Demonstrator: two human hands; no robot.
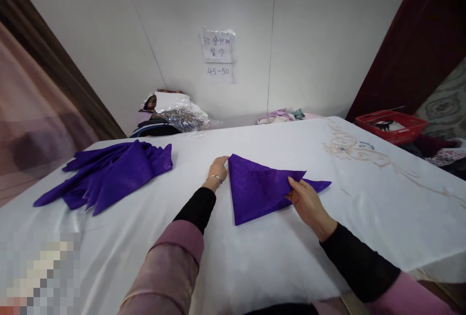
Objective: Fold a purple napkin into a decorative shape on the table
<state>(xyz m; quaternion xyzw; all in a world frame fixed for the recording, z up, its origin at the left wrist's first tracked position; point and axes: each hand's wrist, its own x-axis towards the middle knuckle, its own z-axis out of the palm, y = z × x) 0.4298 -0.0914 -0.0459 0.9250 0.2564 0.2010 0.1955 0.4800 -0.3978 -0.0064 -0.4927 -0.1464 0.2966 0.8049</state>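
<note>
The grip of the right hand point(305, 201) is pinched closed on the right part of a folded purple cloth point(255, 189). The left hand point(218, 168) touches its far left corner; whether that grip is closed, I cannot tell. The cloth lies on the white surface point(276, 261), right of a purple heap point(120, 174).

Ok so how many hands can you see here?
2. The left hand is at the far left corner of the folded purple cloth; the right hand grips that cloth toward its right end. No others show.
</note>
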